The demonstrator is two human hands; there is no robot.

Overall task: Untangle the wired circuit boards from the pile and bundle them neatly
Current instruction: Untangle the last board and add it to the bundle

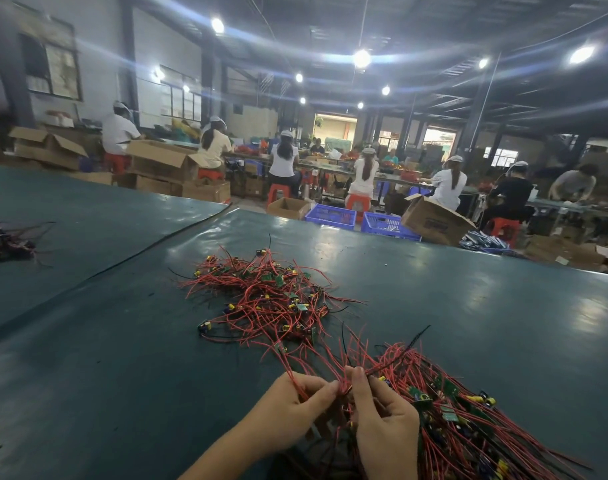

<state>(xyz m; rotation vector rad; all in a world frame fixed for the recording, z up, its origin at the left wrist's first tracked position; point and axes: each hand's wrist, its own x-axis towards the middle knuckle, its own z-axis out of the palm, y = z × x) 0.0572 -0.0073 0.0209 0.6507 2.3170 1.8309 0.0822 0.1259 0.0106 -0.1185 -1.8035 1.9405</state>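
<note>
A tangled pile of red-wired circuit boards with small green boards and yellow parts lies on the green table mat. Nearer me, to the right, a straighter bundle of wired boards fans out across the mat. My left hand pinches several red wires that run up toward the pile. My right hand pinches the same strand of wires close beside it, fingertips almost touching the left's. Part of the bundle is hidden under my right hand.
A second dark heap of wires lies at the far left of the table. A black cable runs diagonally across the mat. Beyond the table edge stand blue crates, cardboard boxes and several seated workers.
</note>
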